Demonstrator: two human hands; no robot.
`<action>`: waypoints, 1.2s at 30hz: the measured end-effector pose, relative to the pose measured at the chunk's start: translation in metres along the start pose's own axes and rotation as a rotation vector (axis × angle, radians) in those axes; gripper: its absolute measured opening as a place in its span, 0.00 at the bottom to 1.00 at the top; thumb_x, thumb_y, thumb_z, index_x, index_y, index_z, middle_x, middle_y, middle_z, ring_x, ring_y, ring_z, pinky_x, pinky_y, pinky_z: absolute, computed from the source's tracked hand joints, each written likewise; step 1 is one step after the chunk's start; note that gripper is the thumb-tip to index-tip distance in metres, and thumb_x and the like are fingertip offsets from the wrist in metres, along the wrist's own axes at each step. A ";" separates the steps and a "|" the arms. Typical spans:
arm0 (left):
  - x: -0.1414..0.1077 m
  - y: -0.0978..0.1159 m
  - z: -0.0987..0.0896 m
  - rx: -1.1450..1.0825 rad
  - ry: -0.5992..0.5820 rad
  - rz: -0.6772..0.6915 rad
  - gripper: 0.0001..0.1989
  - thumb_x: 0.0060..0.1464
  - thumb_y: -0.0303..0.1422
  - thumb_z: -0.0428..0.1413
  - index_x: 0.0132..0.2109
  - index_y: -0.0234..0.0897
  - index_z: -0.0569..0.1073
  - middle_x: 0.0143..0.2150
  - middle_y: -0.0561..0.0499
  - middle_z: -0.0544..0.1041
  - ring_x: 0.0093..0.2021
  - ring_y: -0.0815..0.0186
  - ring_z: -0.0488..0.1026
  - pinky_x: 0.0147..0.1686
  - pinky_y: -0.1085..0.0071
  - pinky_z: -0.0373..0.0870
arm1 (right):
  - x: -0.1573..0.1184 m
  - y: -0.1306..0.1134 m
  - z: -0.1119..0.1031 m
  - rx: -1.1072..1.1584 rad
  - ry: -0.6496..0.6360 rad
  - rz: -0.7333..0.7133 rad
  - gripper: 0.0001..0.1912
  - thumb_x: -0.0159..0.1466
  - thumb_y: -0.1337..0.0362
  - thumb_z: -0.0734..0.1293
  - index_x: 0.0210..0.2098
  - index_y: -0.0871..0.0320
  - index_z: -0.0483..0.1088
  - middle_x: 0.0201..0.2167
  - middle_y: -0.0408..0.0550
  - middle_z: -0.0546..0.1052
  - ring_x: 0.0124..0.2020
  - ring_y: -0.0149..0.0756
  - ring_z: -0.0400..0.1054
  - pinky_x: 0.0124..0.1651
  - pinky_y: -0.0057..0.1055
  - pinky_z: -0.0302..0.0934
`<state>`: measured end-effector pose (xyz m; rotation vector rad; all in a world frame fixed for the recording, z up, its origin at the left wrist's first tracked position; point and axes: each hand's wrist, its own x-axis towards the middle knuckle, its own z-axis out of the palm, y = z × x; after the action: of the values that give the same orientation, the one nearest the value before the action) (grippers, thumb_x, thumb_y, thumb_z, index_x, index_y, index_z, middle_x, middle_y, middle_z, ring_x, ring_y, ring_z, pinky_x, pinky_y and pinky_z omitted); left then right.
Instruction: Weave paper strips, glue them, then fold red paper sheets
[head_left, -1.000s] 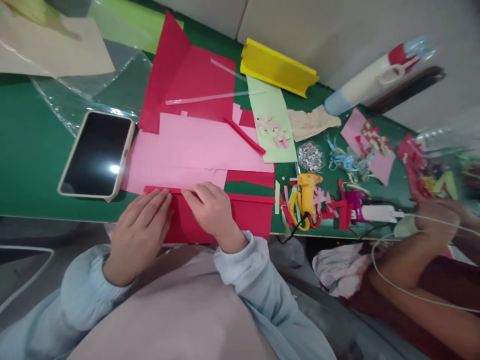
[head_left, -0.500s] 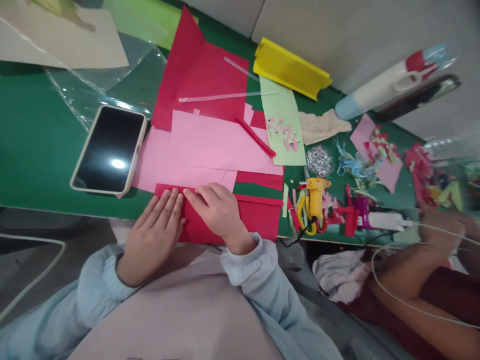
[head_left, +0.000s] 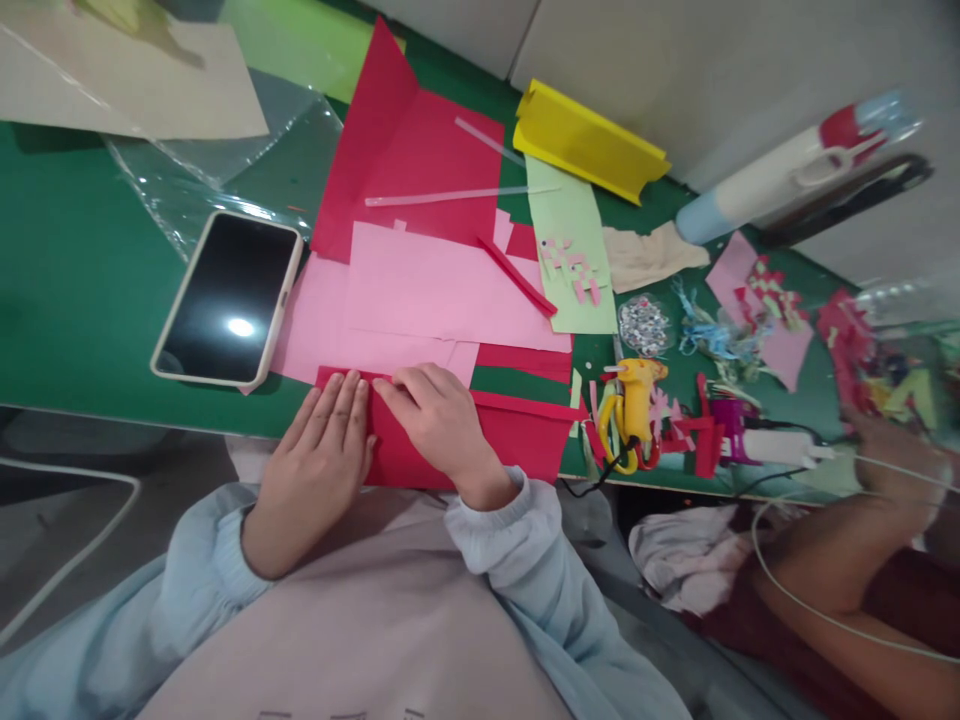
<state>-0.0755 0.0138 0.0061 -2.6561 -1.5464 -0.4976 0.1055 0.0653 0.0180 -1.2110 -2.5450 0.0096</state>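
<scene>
A sheet of red paper (head_left: pixel 517 448) lies at the table's near edge, with a narrow fold along its far side. My left hand (head_left: pixel 319 460) rests flat on the left end of that fold, fingers straight and side by side. Just to its right, my right hand (head_left: pixel 439 425) has curled fingers pressed at the folded edge of the same sheet; its fingertips are partly hidden. Pink paper sheets (head_left: pixel 442 285) lie right beyond both hands, with a thin folded red strip (head_left: pixel 517 275) on top.
Left stands a phone (head_left: pixel 229 300) lying face up. To the right are a yellow glue gun (head_left: pixel 637 395), scissors (head_left: pixel 613 430), a dish of googly eyes (head_left: pixel 643 325) and a bottle (head_left: pixel 780 175). Behind lies a folded yellow sheet (head_left: pixel 589 140). A co-worker's arm (head_left: pixel 832 540) is at far right.
The whole view has shifted slightly to the right. Both hands stay at the fold, nearly still. The fold's right end reaches a little further right.
</scene>
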 end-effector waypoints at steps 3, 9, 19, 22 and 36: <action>0.000 -0.002 0.002 -0.003 -0.016 0.010 0.37 0.65 0.31 0.49 0.73 0.23 0.41 0.69 0.27 0.58 0.71 0.46 0.54 0.67 0.49 0.60 | 0.000 0.001 0.000 -0.020 0.034 0.002 0.14 0.73 0.68 0.58 0.47 0.58 0.75 0.39 0.48 0.77 0.42 0.35 0.66 0.45 0.33 0.60; -0.001 -0.001 0.003 -0.013 0.002 -0.010 0.37 0.64 0.31 0.49 0.73 0.23 0.41 0.69 0.27 0.58 0.71 0.45 0.54 0.67 0.47 0.59 | 0.000 0.002 0.000 -0.025 0.015 0.011 0.14 0.73 0.67 0.57 0.48 0.57 0.75 0.40 0.49 0.76 0.43 0.36 0.65 0.47 0.34 0.59; -0.004 0.001 0.000 -0.056 0.015 -0.034 0.38 0.65 0.31 0.49 0.73 0.28 0.39 0.70 0.29 0.58 0.70 0.45 0.56 0.65 0.46 0.62 | 0.001 0.003 -0.001 -0.011 -0.008 0.014 0.15 0.73 0.67 0.57 0.47 0.56 0.75 0.40 0.49 0.76 0.43 0.36 0.65 0.47 0.35 0.59; -0.004 0.001 0.000 -0.045 0.003 -0.042 0.38 0.65 0.31 0.49 0.73 0.27 0.38 0.70 0.28 0.57 0.70 0.45 0.55 0.65 0.45 0.62 | 0.000 0.003 0.000 -0.009 0.015 0.009 0.14 0.73 0.67 0.57 0.47 0.56 0.75 0.40 0.48 0.76 0.43 0.36 0.64 0.48 0.35 0.59; 0.001 -0.002 -0.002 -0.048 -0.024 -0.033 0.37 0.65 0.32 0.47 0.73 0.26 0.38 0.70 0.29 0.58 0.70 0.43 0.58 0.65 0.47 0.62 | -0.004 0.000 -0.005 -0.036 0.008 -0.026 0.16 0.73 0.68 0.57 0.52 0.60 0.73 0.41 0.49 0.77 0.44 0.38 0.65 0.47 0.36 0.59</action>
<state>-0.0767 0.0154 0.0077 -2.6855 -1.6082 -0.5120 0.1094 0.0616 0.0219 -1.1891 -2.5644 -0.0474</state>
